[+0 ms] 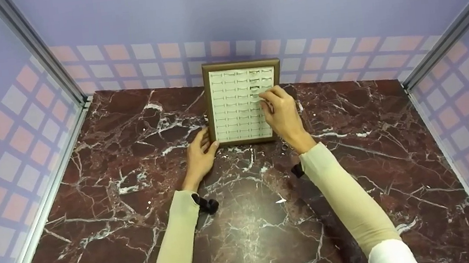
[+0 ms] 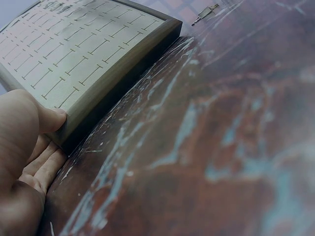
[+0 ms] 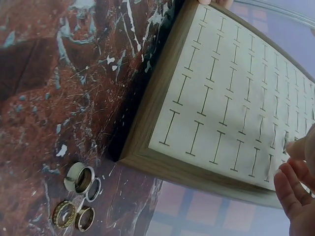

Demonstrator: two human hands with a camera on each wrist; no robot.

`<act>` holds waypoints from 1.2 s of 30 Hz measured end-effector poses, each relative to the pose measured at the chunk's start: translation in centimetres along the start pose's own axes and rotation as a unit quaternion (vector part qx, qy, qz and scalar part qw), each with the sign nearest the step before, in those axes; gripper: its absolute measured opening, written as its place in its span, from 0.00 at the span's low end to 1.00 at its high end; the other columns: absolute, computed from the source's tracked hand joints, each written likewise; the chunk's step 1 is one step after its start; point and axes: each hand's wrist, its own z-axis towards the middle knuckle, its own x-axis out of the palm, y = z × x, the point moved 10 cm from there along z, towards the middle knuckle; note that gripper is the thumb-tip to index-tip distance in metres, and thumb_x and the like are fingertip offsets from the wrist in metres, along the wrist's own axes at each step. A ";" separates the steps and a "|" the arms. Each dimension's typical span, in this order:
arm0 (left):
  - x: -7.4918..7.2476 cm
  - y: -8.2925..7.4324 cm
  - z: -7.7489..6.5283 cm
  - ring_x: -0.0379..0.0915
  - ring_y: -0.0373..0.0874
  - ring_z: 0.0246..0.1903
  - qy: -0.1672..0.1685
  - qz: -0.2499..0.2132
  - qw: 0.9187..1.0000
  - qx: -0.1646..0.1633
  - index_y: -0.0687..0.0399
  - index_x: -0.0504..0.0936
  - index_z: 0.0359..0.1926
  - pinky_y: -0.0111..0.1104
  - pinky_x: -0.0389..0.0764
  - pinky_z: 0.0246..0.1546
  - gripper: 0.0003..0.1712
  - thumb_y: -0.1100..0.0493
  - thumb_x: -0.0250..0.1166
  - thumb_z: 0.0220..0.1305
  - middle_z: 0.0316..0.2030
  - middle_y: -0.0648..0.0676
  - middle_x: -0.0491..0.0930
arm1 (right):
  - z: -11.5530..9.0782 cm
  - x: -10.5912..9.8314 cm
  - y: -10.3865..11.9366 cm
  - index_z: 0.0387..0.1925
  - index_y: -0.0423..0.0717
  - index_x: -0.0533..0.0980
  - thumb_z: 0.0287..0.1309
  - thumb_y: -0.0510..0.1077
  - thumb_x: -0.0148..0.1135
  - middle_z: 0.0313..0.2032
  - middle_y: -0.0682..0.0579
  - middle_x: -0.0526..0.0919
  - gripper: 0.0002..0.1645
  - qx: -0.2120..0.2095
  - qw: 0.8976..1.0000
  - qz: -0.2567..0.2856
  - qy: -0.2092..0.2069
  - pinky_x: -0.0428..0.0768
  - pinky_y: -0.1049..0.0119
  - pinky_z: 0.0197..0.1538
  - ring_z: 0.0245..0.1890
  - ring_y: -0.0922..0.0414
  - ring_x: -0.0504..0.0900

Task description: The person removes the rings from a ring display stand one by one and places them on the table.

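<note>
Here, left hand (image 1: 199, 155) grips one tray (image 1: 238, 124), right hand (image 1: 284, 114) touches it, grip unclear; four loose rings (image 3: 70, 184) nearby

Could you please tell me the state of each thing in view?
Ring tray: tilted, lower edge on the table
Upper-right rings: set in the tray
Four loose rings: lying on the table
Left hand: holding the tray's lower-left corner
Right hand: at the tray's face; grip unclear

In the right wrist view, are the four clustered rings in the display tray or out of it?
Out: the rings lie on the marble surface, beside the display tray.
</note>
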 end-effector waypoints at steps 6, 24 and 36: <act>0.0 -0.1 -0.1 0.75 0.64 0.69 0.000 0.001 1.000 0.004 0.68 0.70 0.75 0.46 0.78 0.74 0.33 0.70 0.67 0.72 0.68 0.71 0.76 | 0.4 0.8 -0.1 0.44 0.35 0.87 0.68 0.29 0.66 0.42 0.41 0.84 0.07 0.008 1.000 -0.012 0.006 0.89 0.61 0.48 0.41 0.47 0.86; 0.1 0.0 -0.1 0.76 0.64 0.68 -0.001 -0.002 1.000 0.000 0.68 0.71 0.75 0.45 0.78 0.73 0.33 0.70 0.67 0.72 0.67 0.71 0.77 | 1.0 1.4 0.0 0.40 0.36 0.85 0.69 0.30 0.62 0.42 0.42 0.83 0.06 0.013 0.998 -0.065 0.013 0.90 0.56 0.53 0.44 0.45 0.86; 0.0 -0.1 0.0 0.75 0.64 0.69 0.005 0.001 1.000 0.002 0.69 0.70 0.75 0.45 0.77 0.74 0.33 0.69 0.67 0.73 0.68 0.71 0.75 | 1.1 1.7 0.1 0.43 0.35 0.83 0.73 0.32 0.61 0.44 0.42 0.83 0.05 -0.003 0.998 -0.067 0.023 0.88 0.56 0.57 0.47 0.45 0.85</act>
